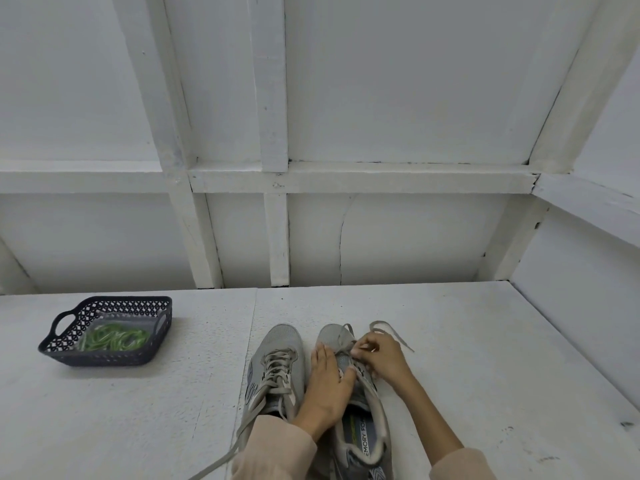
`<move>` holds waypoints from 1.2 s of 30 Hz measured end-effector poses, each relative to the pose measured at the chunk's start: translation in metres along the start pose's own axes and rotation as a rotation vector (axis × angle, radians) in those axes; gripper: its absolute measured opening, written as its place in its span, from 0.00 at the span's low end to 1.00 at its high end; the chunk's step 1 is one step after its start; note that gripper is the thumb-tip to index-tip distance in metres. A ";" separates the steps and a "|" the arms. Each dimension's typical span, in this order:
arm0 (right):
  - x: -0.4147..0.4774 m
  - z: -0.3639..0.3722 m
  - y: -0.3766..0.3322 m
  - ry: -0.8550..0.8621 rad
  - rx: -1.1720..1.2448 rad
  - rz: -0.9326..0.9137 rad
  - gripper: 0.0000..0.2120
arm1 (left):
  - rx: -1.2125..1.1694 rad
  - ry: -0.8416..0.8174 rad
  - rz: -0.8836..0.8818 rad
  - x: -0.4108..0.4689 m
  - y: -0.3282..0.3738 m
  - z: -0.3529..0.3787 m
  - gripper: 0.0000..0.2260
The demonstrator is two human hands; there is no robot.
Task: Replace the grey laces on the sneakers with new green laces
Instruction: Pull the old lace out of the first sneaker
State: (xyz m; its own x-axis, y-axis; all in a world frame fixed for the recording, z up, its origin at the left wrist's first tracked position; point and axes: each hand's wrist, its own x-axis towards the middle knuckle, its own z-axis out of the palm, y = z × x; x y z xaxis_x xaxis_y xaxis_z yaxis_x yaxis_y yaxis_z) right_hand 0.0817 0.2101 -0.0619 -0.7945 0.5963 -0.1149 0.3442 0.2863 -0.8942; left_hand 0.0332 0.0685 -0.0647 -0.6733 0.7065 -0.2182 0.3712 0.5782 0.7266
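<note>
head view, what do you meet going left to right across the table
basket holding green laces → laced sneaker → left hand → right hand pinching the grey lace, whose end trails furthest right

Single head-worn wide-angle view, looking forward and down over the white table. Nearest, at bottom centre: left hand, right hand and two grey sneakers, close enough to show the grey lace pinched by the right hand; sleeves cropped by the frame. Dark basket left, farther off. White framed wall fills the upper half, lines bowed at edges.
</note>
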 end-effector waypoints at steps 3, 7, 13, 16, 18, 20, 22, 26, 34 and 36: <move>0.003 0.002 0.000 0.120 0.076 0.038 0.11 | 0.001 -0.003 0.000 -0.001 0.000 -0.002 0.30; 0.002 -0.004 -0.005 0.479 0.384 0.059 0.02 | 0.009 -0.016 -0.006 -0.002 0.001 -0.003 0.30; 0.001 0.010 0.005 0.097 0.009 0.032 0.11 | 0.015 -0.019 -0.012 -0.002 0.003 -0.003 0.30; 0.004 0.011 0.002 0.126 -0.038 0.033 0.12 | 0.031 -0.026 -0.009 -0.003 0.003 -0.005 0.30; 0.008 0.006 0.000 0.259 -0.026 0.048 0.13 | 0.038 -0.031 -0.006 -0.004 0.004 -0.005 0.30; 0.010 -0.001 -0.001 0.449 0.095 0.101 0.08 | 0.040 -0.034 -0.007 -0.005 0.004 -0.006 0.30; 0.009 -0.009 -0.002 0.593 0.250 0.114 0.05 | 0.038 -0.034 -0.006 -0.005 0.004 -0.006 0.30; 0.004 -0.018 0.005 0.711 0.367 0.079 0.05 | 0.036 -0.042 -0.012 -0.005 0.004 -0.006 0.30; -0.004 -0.031 0.015 0.641 0.393 0.120 0.10 | 0.018 -0.034 -0.016 -0.004 0.005 -0.004 0.30; -0.009 -0.020 0.014 0.366 0.315 0.094 0.15 | 0.023 -0.023 -0.021 -0.004 0.005 -0.003 0.30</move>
State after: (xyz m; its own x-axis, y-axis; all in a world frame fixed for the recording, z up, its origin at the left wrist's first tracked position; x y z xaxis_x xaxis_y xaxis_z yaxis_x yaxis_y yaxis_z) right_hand 0.1035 0.2237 -0.0648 -0.5201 0.8491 -0.0927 0.1935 0.0114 -0.9810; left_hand 0.0353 0.0676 -0.0579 -0.6660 0.7033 -0.2486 0.3718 0.6019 0.7067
